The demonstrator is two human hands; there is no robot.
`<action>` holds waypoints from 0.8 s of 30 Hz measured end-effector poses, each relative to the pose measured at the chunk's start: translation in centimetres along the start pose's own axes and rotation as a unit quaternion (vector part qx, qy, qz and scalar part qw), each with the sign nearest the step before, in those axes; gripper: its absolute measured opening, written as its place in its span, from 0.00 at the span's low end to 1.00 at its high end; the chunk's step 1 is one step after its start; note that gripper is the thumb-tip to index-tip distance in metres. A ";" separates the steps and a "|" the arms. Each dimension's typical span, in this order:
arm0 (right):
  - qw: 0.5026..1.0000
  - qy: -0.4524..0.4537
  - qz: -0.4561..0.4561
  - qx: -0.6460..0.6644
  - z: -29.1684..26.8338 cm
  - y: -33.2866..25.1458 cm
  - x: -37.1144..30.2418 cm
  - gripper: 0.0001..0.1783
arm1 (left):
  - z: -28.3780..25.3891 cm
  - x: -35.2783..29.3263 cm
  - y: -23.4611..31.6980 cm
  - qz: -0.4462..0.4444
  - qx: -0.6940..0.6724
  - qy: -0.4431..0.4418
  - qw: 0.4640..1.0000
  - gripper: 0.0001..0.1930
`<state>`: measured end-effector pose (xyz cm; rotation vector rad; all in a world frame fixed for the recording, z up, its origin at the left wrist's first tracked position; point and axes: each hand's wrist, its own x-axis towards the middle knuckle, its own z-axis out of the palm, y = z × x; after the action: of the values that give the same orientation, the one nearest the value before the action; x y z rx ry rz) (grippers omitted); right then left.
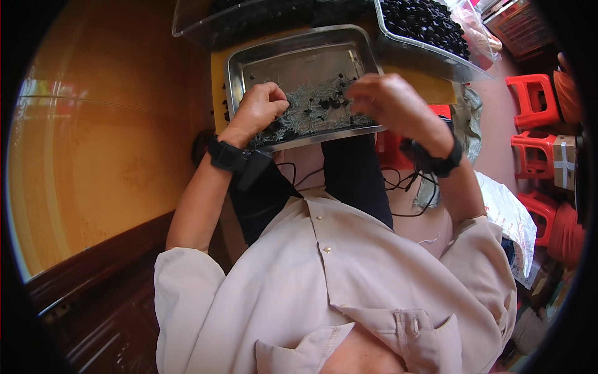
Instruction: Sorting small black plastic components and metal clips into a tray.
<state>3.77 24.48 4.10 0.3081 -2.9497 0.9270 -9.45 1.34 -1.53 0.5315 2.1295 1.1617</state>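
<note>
In front of me lies a shallow metal tray (299, 43) holding a heap of thin grey-green pieces (305, 106) and scattered small black round pieces (330, 103). Over the tray's left side is my left hand (260, 107), thumb and fingers pinched together; whatever is between them, if anything, is too small to name. My right hand (398, 107) hovers above the right rim, its fingers curled and smeared by motion, so its grip does not show. Both wrists carry black strapped devices.
A clear plastic bin (430, 28) full of black round pieces stands beyond the tray to the right; another clear bin (205, 22) is at the far left. Red stools (532, 103) line the right, near a white bag (507, 215). Black cables (405, 184) hang below the tray.
</note>
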 end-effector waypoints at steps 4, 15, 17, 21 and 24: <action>0.989 -0.125 0.031 -0.067 4.3 -1.8 2.7 0.09 | -0.1 -3.0 0.7 0.008 -0.054 0.000 0.999 0.05; 0.949 -0.238 -0.009 -0.209 6.9 -1.3 6.9 0.08 | 1.2 -7.2 -1.1 0.020 -0.192 -0.009 0.981 0.05; 0.952 -0.226 0.001 -0.205 7.0 -0.5 6.3 0.07 | 1.5 -7.4 -1.3 0.018 -0.219 -0.003 0.976 0.06; 0.975 -0.179 0.058 -0.122 6.0 -0.4 5.7 0.06 | 1.6 -7.5 -1.2 0.018 -0.252 0.016 0.967 0.08; 0.997 -0.021 0.048 -0.049 5.8 -0.4 4.7 0.06 | 2.2 -7.4 -1.5 0.018 -0.267 0.025 0.963 0.08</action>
<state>-0.57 19.99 -0.01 0.1857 -3.0599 0.7899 -2.70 -2.68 -1.18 0.2939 1.7406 1.7044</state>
